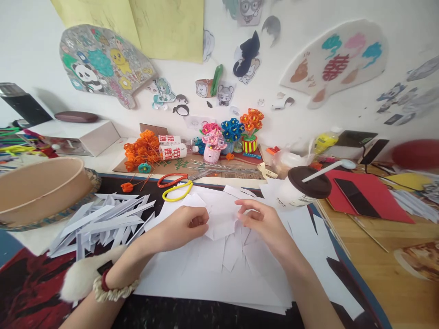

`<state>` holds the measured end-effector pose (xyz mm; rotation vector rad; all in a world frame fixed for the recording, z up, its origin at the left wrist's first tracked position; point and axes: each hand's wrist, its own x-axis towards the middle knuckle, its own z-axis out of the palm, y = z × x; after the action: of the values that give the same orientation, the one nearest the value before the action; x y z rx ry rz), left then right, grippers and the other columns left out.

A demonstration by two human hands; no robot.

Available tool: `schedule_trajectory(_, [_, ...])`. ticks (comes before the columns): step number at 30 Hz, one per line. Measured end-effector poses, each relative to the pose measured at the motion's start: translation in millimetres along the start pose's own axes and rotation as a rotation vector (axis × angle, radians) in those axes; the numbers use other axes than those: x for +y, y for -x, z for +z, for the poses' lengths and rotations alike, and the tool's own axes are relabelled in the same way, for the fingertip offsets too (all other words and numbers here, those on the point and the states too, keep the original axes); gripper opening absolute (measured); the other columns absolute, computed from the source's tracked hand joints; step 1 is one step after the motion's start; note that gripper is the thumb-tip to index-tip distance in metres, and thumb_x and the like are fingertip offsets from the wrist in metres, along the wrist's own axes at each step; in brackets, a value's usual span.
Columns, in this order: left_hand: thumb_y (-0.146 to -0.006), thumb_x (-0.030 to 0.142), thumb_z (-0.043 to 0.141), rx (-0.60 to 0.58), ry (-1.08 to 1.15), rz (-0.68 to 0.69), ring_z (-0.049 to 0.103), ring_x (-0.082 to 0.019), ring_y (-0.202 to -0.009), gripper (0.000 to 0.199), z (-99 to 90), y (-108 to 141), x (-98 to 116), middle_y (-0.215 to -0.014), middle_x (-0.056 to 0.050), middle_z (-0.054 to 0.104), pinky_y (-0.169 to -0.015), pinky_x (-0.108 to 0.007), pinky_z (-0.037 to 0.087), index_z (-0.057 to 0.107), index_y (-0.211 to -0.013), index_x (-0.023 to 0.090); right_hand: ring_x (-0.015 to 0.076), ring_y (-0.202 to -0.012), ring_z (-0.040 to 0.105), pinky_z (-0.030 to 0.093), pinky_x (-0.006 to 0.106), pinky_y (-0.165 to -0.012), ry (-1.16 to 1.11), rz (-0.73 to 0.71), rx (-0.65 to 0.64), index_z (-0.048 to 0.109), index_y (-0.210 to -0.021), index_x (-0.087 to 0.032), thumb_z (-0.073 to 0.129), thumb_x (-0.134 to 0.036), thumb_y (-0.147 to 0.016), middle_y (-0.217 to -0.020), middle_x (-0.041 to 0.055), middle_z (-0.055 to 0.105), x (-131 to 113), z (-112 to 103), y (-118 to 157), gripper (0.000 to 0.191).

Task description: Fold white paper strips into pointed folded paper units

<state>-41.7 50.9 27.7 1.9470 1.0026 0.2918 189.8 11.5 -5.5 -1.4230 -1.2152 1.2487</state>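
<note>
My left hand point(192, 224) has its fingers curled at the left edge of a small white paper piece point(221, 221), pinching that edge. On the piece's right side, my right hand point(255, 217) has its thumb at the edge and its fingers apart and bent; whether it grips the paper is hard to tell. Beneath both hands lie large white sheets point(202, 278) with several cut pieces on them. Scissors point(177, 190) with red and yellow handles rest just beyond my left hand.
Folded paper strips point(103, 219) are heaped at left beside a round box point(41, 187). A lidded cup point(302, 189) with a straw stands right of my right hand. Orange flowers point(142, 148), bottles and small flower pots point(211, 153) line the back. A phone point(356, 197) lies on red folders.
</note>
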Motion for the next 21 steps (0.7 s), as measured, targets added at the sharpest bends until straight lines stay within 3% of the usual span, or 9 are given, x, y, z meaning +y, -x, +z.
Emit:
schedule_trajectory(3, [-0.082, 0.022, 0.048, -0.027, -0.068, 0.042, 0.04, -0.012, -0.058, 0.015, 1.4, -1.3, -3.1, -0.062, 0.004, 0.046, -0.053, -0.023, 0.031, 0.049, -0.067, 0.019, 0.0147, -0.059, 0.055, 0.042, 0.028, -0.055, 0.111, -0.021, -0.055, 0.073, -0.093, -0.019, 0.074, -0.034, -0.071, -0.071, -0.0004, 0.059, 5.8, 0.9, -0.8, 0.027])
schedule_trajectory(7, [-0.08, 0.018, 0.05, 0.071, -0.235, 0.028, 0.049, -0.015, -0.062, 0.011, 9.3, -4.8, -0.6, -0.066, 0.002, 0.055, -0.057, -0.024, 0.034, 0.054, -0.07, 0.018, 0.0121, -0.049, 0.044, 0.036, 0.026, -0.048, 0.311, -0.087, -0.051, 0.068, -0.064, -0.018, 0.073, -0.03, -0.069, -0.052, -0.0034, 0.054, 8.1, 6.6, -1.4, 0.015])
schedule_trajectory(12, [-0.079, 0.012, 0.055, 0.095, -0.317, 0.09, 0.056, -0.019, -0.074, 0.008, 20.1, -7.7, -2.1, -0.078, -0.002, 0.063, -0.067, -0.028, 0.04, 0.06, -0.081, 0.018, 0.0136, -0.053, 0.048, 0.039, 0.027, -0.051, 0.362, -0.115, -0.047, 0.065, -0.063, -0.019, 0.072, -0.029, -0.071, -0.057, -0.0026, 0.056, 5.7, 10.6, -0.2, 0.014])
schedule_trajectory(16, [-0.079, 0.007, 0.055, 0.139, -0.337, 0.133, 0.055, -0.02, -0.078, 0.012, 27.0, -9.9, -10.4, -0.079, -0.002, 0.064, -0.071, -0.03, 0.041, 0.06, -0.081, 0.018, 0.0133, -0.052, 0.047, 0.038, 0.026, -0.05, 0.448, -0.139, -0.154, 0.064, -0.061, -0.021, 0.07, -0.022, -0.072, -0.058, -0.0031, 0.055, 6.6, 4.2, -2.0, 0.013])
schedule_trajectory(21, [-0.086, 0.014, 0.058, 0.209, -0.33, 0.149, 0.055, -0.02, -0.077, 0.007, 33.9, -12.9, -19.4, -0.08, -0.002, 0.065, -0.072, -0.033, 0.039, 0.062, -0.081, 0.019, 0.0162, -0.059, 0.051, 0.041, 0.029, -0.054, 0.495, -0.206, -0.19, 0.065, -0.063, -0.023, 0.07, -0.021, -0.072, -0.066, -0.0005, 0.059, 10.1, -6.7, -6.7, 0.011])
